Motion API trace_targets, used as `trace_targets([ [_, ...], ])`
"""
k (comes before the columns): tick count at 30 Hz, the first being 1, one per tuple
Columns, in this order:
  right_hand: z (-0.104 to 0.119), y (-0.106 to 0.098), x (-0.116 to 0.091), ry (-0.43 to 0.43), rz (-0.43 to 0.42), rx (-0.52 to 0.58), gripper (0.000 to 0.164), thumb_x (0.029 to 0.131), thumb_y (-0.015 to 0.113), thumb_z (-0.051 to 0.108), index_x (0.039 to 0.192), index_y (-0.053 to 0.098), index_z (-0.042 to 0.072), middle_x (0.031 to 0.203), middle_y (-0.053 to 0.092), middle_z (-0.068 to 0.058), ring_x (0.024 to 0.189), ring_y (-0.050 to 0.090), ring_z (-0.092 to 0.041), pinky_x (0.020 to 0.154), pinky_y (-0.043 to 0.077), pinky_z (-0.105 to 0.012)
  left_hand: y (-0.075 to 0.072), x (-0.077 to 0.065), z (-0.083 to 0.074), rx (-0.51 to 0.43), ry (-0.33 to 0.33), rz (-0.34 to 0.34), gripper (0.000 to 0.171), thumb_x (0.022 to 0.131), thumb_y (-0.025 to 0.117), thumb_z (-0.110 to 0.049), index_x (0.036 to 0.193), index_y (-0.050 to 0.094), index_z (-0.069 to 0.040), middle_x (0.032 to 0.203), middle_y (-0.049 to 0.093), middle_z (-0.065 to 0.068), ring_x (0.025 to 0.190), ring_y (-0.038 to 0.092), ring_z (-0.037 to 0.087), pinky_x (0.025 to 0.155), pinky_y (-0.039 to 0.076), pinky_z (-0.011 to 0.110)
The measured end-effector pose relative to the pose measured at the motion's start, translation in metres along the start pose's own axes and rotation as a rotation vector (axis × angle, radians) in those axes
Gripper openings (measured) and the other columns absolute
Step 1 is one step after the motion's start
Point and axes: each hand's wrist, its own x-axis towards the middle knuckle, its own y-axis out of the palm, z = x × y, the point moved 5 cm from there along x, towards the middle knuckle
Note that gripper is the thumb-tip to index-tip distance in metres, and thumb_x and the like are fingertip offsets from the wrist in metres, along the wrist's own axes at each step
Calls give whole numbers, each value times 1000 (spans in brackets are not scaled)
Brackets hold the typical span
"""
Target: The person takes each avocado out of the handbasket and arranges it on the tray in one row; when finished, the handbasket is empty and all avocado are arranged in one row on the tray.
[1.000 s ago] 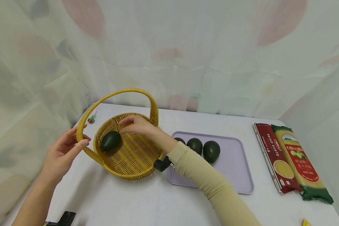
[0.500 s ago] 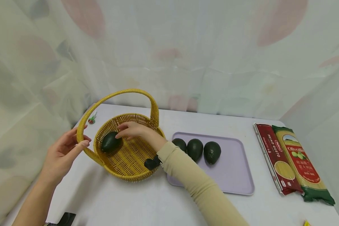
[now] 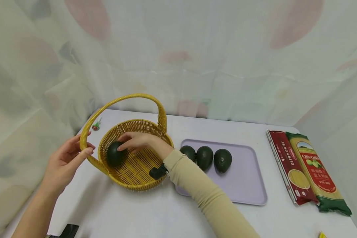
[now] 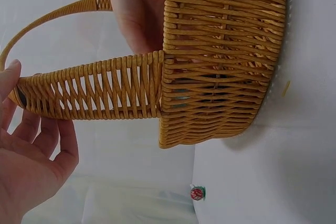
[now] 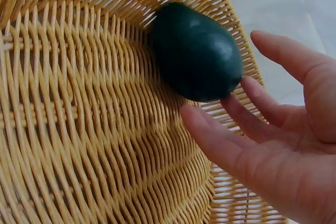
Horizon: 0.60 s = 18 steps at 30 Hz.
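A yellow wicker basket (image 3: 138, 167) stands on the left of the white table, its tall arched handle (image 3: 134, 96) upright. My left hand (image 3: 62, 162) grips the left side of that handle between thumb and fingers. Inside the basket, against its left wall, rests one dark green avocado (image 3: 114, 158). My right hand (image 3: 138, 140) reaches into the basket, with fingertips right at the avocado's end in the right wrist view. Those fingers (image 5: 215, 135) are spread and only loosely bent, not wrapped round it. In the left wrist view the basket wall partly hides the right hand.
On a lilac tray (image 3: 244, 178) right of the basket lie three more avocados (image 3: 204, 157). Two spaghetti packs, one red (image 3: 291, 165) and one green and gold (image 3: 318, 165), lie at the far right. A small red-and-green item (image 3: 96, 125) lies behind the basket's left side.
My right hand has moved left and down to the avocado in the basket, which has turned a little. The left hand keeps its grip on the handle.
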Motion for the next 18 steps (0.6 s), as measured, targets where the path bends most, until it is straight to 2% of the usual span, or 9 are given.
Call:
trace_targets([
  [4, -2, 8, 1, 15, 48, -49, 55, 89, 72, 16, 139, 49, 9, 125, 53, -3, 103, 59, -18, 93, 52, -44, 0, -1, 0, 39, -14, -9, 46, 93, 61, 5, 138, 52, -1, 99, 65, -1, 87, 62, 8, 81, 49, 10],
  [8, -4, 14, 2, 37, 95, -103, 60, 87, 74, 11, 141, 47, 8, 127, 52, -6, 98, 59, -13, 92, 53, -42, 1, 0, 1, 82, -17, -10, 47, 92, 60, 7, 138, 53, -2, 99, 66, -3, 86, 63, 8, 81, 49, 10],
  [14, -7, 18, 0, 60, 163, -131, 63, 85, 75, 10, 140, 44, 11, 116, 51, -4, 95, 58, -13, 90, 53, -46, 0, -1, 2, 61, -24, -7, 45, 93, 61, 2, 137, 53, -2, 99, 66, -2, 88, 62, 10, 81, 49, 10],
  [18, -9, 20, -1, 86, 180, -110, 58, 84, 76, 9, 133, 45, 16, 116, 50, -4, 94, 58, -14, 89, 54, -47, -1, 0, 2, 8, -17, -2, 45, 93, 62, 2, 137, 52, 0, 99, 66, 0, 88, 62, 10, 81, 50, 10],
])
